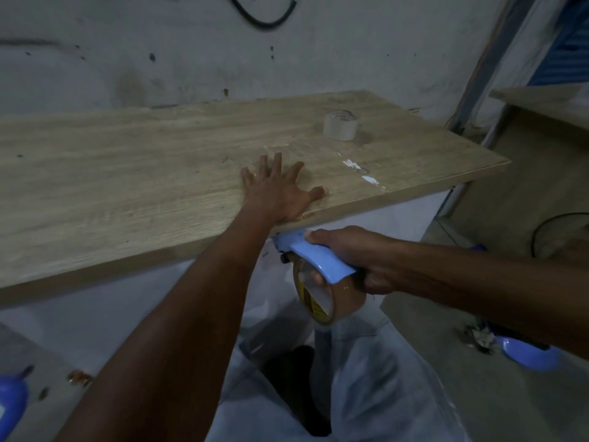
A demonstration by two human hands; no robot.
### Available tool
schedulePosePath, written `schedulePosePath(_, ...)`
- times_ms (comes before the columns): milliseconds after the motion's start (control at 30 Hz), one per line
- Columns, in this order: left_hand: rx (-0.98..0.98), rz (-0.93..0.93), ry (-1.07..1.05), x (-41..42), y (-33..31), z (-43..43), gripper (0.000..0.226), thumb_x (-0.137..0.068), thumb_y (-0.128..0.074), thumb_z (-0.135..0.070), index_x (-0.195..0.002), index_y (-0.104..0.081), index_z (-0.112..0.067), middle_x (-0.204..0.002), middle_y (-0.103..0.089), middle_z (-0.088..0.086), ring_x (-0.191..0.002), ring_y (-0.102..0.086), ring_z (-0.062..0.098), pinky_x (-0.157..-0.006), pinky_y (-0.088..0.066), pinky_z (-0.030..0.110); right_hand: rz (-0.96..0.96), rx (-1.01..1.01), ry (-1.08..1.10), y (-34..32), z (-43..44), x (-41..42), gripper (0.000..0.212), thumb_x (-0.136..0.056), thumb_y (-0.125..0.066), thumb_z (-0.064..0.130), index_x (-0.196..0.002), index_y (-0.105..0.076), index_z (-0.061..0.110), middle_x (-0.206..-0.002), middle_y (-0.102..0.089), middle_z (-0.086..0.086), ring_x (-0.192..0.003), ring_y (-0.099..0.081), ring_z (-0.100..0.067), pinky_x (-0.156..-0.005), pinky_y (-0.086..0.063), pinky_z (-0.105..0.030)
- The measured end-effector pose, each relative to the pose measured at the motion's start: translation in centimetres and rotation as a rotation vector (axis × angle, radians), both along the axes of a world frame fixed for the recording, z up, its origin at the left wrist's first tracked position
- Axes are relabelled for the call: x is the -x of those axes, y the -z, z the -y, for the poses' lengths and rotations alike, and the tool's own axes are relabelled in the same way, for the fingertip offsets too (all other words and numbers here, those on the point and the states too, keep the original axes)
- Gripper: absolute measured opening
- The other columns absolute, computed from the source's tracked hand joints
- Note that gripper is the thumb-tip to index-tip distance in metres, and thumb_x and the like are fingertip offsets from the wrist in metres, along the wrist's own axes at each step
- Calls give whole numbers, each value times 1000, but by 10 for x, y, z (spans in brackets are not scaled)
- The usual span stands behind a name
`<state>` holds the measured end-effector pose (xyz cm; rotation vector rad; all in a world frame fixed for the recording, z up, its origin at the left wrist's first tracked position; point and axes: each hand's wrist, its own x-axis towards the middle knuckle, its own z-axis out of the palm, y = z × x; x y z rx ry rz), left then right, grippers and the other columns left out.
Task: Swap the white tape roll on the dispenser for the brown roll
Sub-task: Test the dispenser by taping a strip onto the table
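My left hand (280, 189) lies flat on the wooden table (127, 161), fingers spread, close to the front edge. Just below that edge my right hand (353, 253) grips a blue tape dispenser (314, 255). A brown tape roll (322, 298) sits on the dispenser, under the blue guard. A finger of my right hand shows inside the roll's core. The dispenser's front end touches the underside of the table edge. The white tape roll (341, 125) stands alone on the table, far right, well beyond my left hand.
White paint or tape scraps (366, 178) mark the table near its right front corner. A second wooden surface (541, 100) stands at the right. Blue objects lie on the floor at the right (532, 352) and lower left (11, 406). A black cable (261, 17) hangs on the wall.
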<state>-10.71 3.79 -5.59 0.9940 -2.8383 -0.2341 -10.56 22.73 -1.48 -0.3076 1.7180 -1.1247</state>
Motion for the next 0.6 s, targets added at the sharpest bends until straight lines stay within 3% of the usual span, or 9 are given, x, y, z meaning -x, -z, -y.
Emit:
schedulePosePath(433, -47, 8, -71, 7, 0, 10, 97, -80, -24, -88, -159, -11, -34, -170, 4, 6, -155, 11, 31, -116, 7, 68, 87, 47, -1, -15, -6, 7, 31, -100, -56, 30, -97, -59, -1, -49, -65, -12, -37, -61, -18, -39, -54, -23)
schedulePosePath(600, -85, 13, -106, 8, -2, 22, 92, -83, -28, -85, -159, -11, -36, -170, 6, 1, -155, 12, 30, -116, 9, 67, 19, 47, -100, -47, -18, 19, 33, -98, -56, 31, -100, -63, -1, -62, -68, -14, -46, -64, -19, -46, -55, -26)
